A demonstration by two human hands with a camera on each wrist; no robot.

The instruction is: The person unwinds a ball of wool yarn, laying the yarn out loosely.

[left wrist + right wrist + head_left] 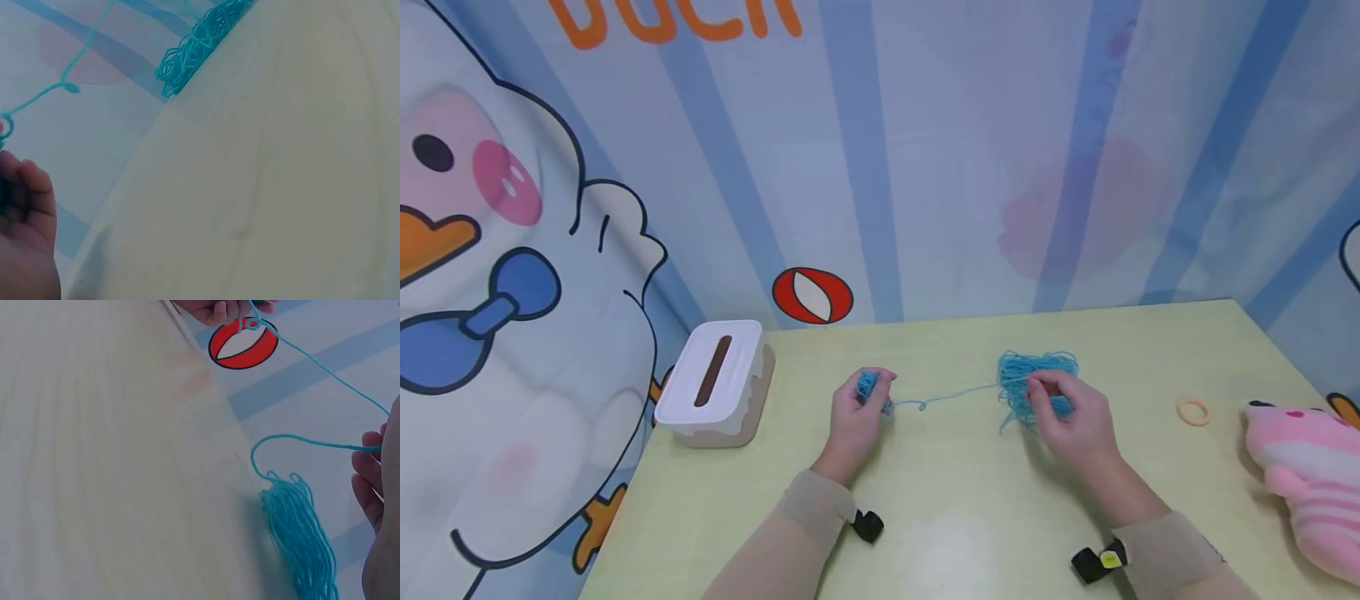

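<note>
In the head view my left hand (859,417) grips a small wound bundle of blue yarn (867,384) above the table. A single strand (958,393), with a little loop near the left hand, stretches across to my right hand (1075,419), which pinches it between thumb and fingers. Behind the right hand a loose skein of blue yarn (1037,364) lies on the table. From that skein, in the right wrist view, a curved strand (300,438) runs up to the right fingers (369,465). The left wrist view catches only part of the left hand (28,219).
A white-lidded tissue box (718,383) stands at the table's left. To the right lie a pale orange ring (1192,411) and a pink striped plush toy (1311,492). A printed curtain (940,167) hangs along the back edge of the table (955,517).
</note>
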